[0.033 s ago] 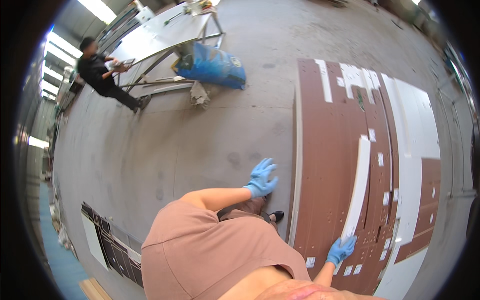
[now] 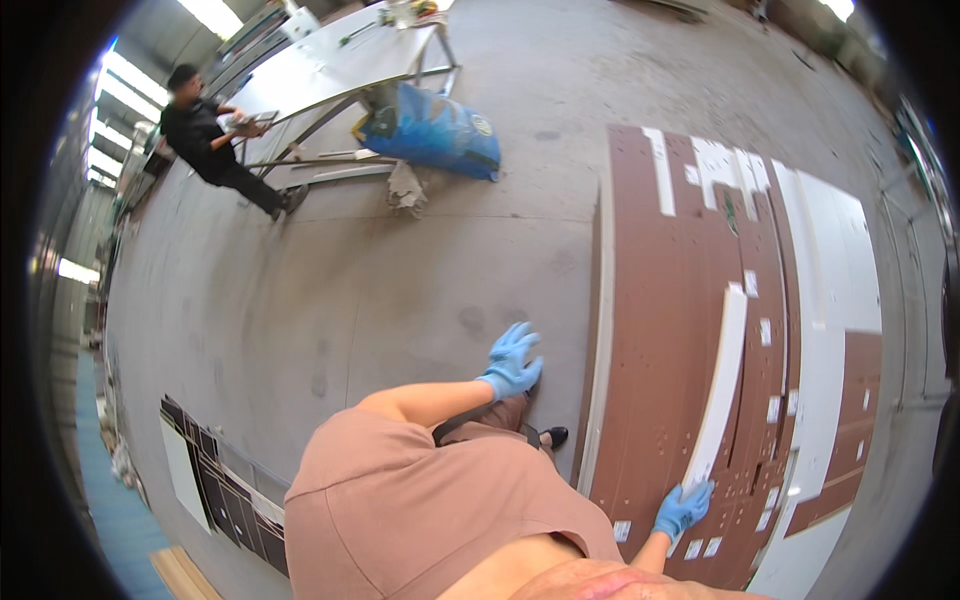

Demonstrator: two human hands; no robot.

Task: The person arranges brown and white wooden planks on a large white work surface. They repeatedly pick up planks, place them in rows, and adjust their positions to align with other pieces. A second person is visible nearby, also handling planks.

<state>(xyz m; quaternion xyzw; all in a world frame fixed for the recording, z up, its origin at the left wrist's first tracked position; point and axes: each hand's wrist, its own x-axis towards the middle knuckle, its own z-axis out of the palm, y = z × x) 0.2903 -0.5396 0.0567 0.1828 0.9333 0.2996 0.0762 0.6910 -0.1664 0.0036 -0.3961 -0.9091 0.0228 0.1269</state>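
A long, narrow white strip [image 2: 718,390] lies lengthwise over a stack of brown panels [image 2: 650,350] on my right. My right hand [image 2: 684,508], in a blue glove, closes on the strip's near end; some fingertips are hidden by the glove and strip. On the other side, my left hand [image 2: 513,360] wears a matching glove and hangs over the grey floor, left of the stack's edge. Its fingers are parted and it holds nothing. Small white labels [image 2: 773,408] dot the panels, with white pieces [image 2: 712,163] at the far end.
White panels [image 2: 818,240] lie along the stack's right side. Ahead to the left, a blue sack [image 2: 430,130] sits beside a large white table [image 2: 310,65], where a person [image 2: 210,140] in dark clothes holds something flat. Dark panel strips [image 2: 225,480] lie at lower left.
The view has shifted a little, and the stack appears slightly lower. My left hand sits slightly further left, its fingers closer together. My right hand stays at the strip's near end.
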